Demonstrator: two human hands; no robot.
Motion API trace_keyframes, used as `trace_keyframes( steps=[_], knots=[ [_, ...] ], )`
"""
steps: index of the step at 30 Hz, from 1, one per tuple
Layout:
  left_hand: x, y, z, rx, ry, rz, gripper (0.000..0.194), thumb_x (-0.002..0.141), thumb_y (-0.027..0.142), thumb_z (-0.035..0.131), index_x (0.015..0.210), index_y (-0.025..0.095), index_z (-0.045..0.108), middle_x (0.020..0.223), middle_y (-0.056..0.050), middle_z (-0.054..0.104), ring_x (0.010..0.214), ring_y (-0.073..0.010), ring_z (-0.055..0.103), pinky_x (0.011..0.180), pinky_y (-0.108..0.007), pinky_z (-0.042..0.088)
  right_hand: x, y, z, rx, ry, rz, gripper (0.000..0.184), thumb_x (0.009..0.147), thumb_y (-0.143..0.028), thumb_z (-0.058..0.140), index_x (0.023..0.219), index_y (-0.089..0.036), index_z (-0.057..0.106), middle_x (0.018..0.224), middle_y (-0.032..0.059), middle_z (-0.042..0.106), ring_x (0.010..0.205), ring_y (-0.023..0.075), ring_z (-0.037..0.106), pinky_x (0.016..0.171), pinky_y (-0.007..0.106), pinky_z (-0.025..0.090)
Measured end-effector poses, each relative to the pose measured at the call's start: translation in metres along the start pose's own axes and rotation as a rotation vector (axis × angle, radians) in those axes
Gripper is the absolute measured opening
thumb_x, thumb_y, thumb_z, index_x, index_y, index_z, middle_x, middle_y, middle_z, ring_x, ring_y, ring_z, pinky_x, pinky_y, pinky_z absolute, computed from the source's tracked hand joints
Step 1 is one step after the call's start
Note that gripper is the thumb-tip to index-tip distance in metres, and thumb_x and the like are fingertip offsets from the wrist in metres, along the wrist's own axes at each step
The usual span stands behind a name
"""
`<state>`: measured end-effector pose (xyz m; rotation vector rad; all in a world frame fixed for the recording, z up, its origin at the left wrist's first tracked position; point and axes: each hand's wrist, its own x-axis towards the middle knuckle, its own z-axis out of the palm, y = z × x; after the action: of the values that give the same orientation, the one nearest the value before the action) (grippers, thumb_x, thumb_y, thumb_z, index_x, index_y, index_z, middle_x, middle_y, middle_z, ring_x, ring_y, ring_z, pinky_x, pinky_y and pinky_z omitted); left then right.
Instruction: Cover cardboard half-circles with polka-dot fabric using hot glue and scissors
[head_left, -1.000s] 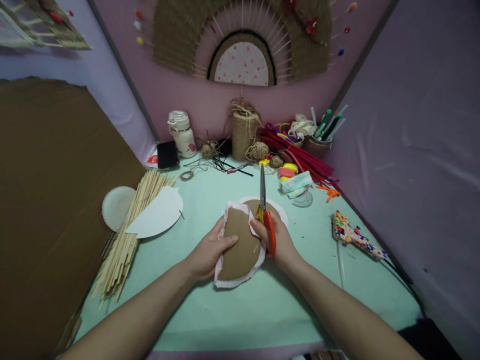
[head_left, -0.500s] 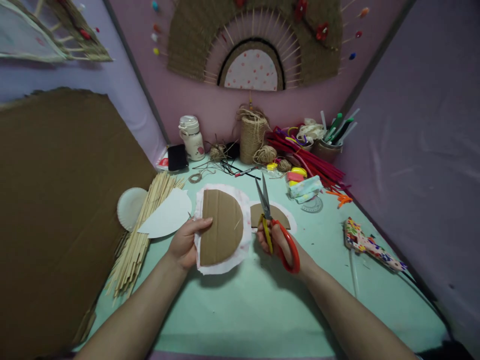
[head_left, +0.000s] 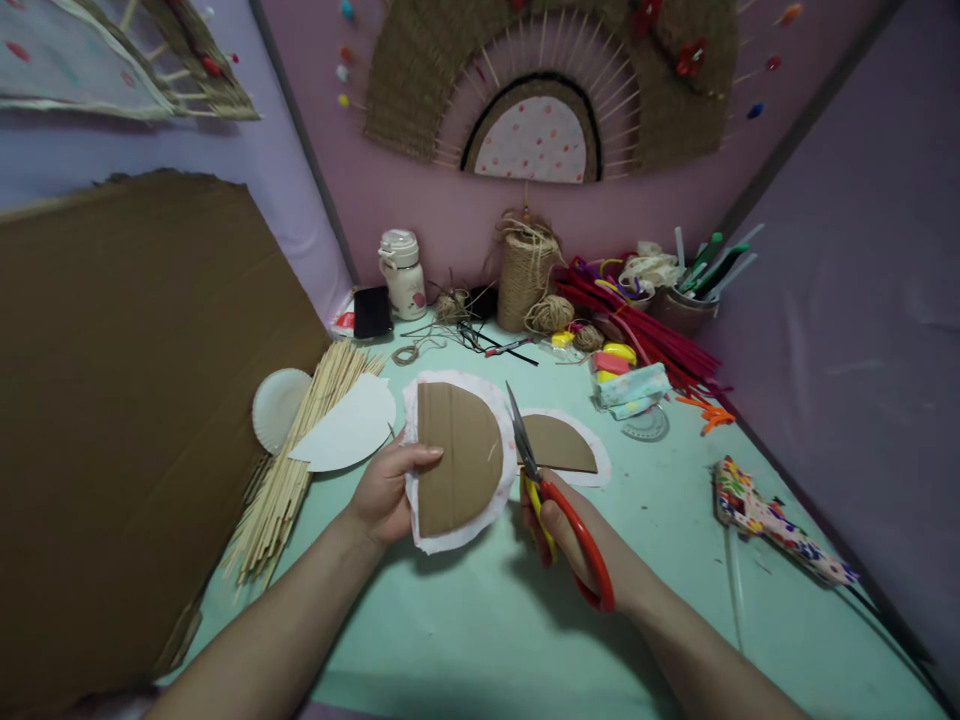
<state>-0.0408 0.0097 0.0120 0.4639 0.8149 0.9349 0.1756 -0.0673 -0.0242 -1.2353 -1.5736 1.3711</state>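
My left hand pinches the straight edge of a cloth-backed cardboard half-disc, raised above the table, presumably so its curved margin faces the blades. My right hand grips the scissors by their handles, tips beside that margin (contact unclear). A second half-disc lies behind, toward the table's middle, leaving the front edge free for my forearms.

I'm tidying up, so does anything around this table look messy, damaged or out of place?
The big brown cardboard at left has a ragged top edge, as if torn. Dark strands lie tangled at the back by the twine spool. A tiny dark speck lies right of the scissors. I see no spill.
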Motion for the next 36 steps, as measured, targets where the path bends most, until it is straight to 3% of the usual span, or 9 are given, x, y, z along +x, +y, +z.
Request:
trace_keyframes(
  steps=[5, 12, 22, 28, 36],
  knots=[
    [0.002, 0.001, -0.001, 0.019, 0.007, -0.007, 0.076, 0.06, 0.009, 0.067, 0.134, 0.009, 0.05, 0.08, -0.008, 0.076, 0.083, -0.031, 0.072, 0.08, -0.044, 0.056, -0.001, -0.001, 0.0, 0.008, -0.015, 0.005, 0.049, 0.091, -0.071, 0.034, 0.087, -0.022, 0.04, 0.073, -0.0026, 0.047, 0.055, 0.0116, 0.046, 0.051, 0.026, 0.039],
    [0.001, 0.001, -0.001, 0.021, -0.036, -0.013, 0.075, 0.062, 0.009, 0.065, 0.135, 0.012, 0.049, 0.09, -0.01, 0.076, 0.092, -0.0324, 0.071, 0.084, -0.045, 0.055, -0.001, -0.007, 0.0, 0.005, -0.003, 0.039, 0.049, 0.09, -0.072, 0.036, 0.085, -0.023, 0.038, 0.068, -0.0053, 0.042, 0.052, 0.0105, 0.042, 0.048, 0.025, 0.036],
    [0.001, 0.003, -0.001, 0.042, -0.017, -0.002, 0.071, 0.063, 0.008, 0.064, 0.132, 0.009, 0.052, 0.078, -0.008, 0.076, 0.074, -0.0279, 0.073, 0.076, -0.041, 0.057, 0.001, -0.016, -0.001, -0.059, 0.06, 0.076, 0.045, 0.089, -0.067, 0.041, 0.076, -0.024, 0.034, 0.053, -0.0086, 0.038, 0.046, 0.0098, 0.034, 0.044, 0.024, 0.025],
    [0.0, 0.007, -0.002, 0.057, -0.005, -0.013, 0.07, 0.061, 0.008, 0.064, 0.131, 0.01, 0.054, 0.09, -0.01, 0.077, 0.085, -0.0305, 0.072, 0.081, -0.043, 0.057, 0.0, -0.021, 0.0, -0.074, 0.101, 0.104, 0.041, 0.088, -0.061, 0.045, 0.073, -0.025, 0.033, 0.053, -0.0088, 0.036, 0.046, 0.0097, 0.033, 0.044, 0.023, 0.025],
    [0.002, 0.012, -0.01, 0.078, -0.077, -0.034, 0.064, 0.064, 0.011, 0.065, 0.127, 0.009, 0.057, 0.092, -0.012, 0.077, 0.091, -0.0323, 0.071, 0.084, -0.045, 0.056, 0.004, -0.017, 0.0, -0.098, 0.134, 0.109, 0.042, 0.082, -0.061, 0.05, 0.069, -0.024, 0.035, 0.058, -0.0072, 0.034, 0.051, 0.0094, 0.029, 0.045, 0.023, 0.025]
  ],
)
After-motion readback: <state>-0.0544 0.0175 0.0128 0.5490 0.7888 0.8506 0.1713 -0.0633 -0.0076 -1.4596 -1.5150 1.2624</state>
